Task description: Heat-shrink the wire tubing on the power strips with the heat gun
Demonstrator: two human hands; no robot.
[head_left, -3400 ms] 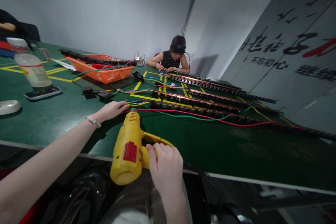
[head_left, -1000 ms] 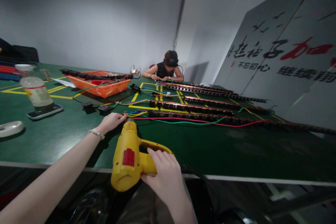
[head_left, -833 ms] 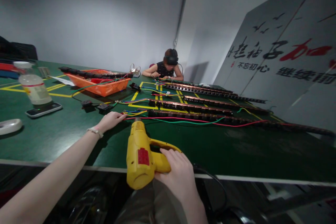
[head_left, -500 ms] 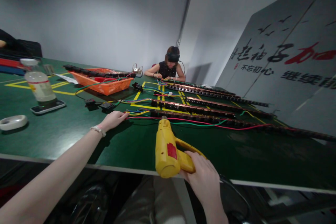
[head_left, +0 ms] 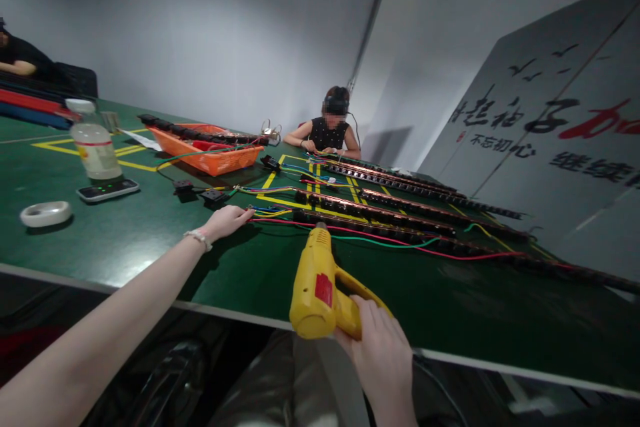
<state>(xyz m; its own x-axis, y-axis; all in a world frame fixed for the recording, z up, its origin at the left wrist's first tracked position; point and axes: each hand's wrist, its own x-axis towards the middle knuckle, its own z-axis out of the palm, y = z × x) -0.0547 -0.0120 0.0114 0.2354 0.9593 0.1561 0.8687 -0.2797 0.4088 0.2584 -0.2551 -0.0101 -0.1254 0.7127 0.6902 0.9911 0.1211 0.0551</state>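
Observation:
My right hand [head_left: 380,353] grips the handle of a yellow heat gun [head_left: 316,283] with a red label. Its nozzle points away from me at the red and green wires [head_left: 380,240] lying on the green table [head_left: 125,240]. My left hand [head_left: 226,219] rests on the table at the left end of those wires, fingers curled down on the coloured wire ends. Just beyond the wires lies the nearest of several long black and copper socket strips [head_left: 380,232].
An orange basket [head_left: 207,157] with strips across it stands at the back left. A clear bottle [head_left: 94,147], a phone [head_left: 107,190] and a white tape roll [head_left: 46,213] sit at the left. A person [head_left: 333,123] works at the far end. A signboard [head_left: 560,140] leans at right.
My right hand has carried the heat gun to the right along the wires, from beside my left hand to mid-table. My left hand has stayed on the wire ends.

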